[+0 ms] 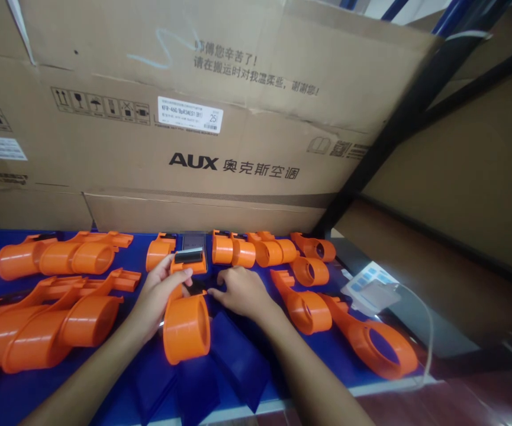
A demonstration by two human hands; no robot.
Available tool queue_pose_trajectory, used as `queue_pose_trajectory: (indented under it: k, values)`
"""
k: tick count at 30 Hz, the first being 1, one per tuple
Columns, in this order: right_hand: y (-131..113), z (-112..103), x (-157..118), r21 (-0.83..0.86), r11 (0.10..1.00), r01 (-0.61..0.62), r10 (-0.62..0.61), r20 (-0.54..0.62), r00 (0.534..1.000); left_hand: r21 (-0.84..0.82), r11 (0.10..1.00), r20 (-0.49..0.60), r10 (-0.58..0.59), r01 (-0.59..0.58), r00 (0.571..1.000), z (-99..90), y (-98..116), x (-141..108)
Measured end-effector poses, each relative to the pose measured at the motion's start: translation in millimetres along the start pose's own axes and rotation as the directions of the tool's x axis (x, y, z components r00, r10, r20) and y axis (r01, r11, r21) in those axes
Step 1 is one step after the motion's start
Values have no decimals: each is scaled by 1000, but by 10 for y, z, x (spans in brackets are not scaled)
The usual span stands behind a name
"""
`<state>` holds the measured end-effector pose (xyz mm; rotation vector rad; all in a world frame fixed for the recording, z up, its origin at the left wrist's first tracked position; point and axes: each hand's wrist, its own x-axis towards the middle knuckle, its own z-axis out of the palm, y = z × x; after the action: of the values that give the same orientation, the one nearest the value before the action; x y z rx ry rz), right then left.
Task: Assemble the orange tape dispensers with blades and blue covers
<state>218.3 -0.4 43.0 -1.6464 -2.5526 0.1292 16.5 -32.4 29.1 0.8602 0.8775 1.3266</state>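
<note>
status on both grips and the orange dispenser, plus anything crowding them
Left grip: closed on orange dispenser, black roller at its far end. Right grip: fingers curled close by, contact unclear. Similar dispensers flanking both sides.

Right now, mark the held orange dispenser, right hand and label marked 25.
Held orange dispenser [183,331]: head view, on its drum.
Right hand [244,291]: head view, back of hand.
Label [190,115]: head view, its printed front.

Orange tape dispensers: we count at least sixteen. One sits in the left hand, eight lie right of it, four back left, three or more front left, where the frame edge cuts our tally. AUX cartons: one facing us.
</note>
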Motion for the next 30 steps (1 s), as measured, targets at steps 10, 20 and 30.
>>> queue_pose_trajectory:
  k: [10,20,30]
  values:
    - [73,-21,16,242,970,-15,33,-71,997,42,999,-16,29,-28,999,-18,-31,16]
    - [80,-52,37,897,349,271,183,-349,919,126,988,18,84,-86,996,7,-41,8]
    - [-130,-8,-29,828,413,380,165,-478,863,135,982,-9,135,-133,991,56,-31,4]
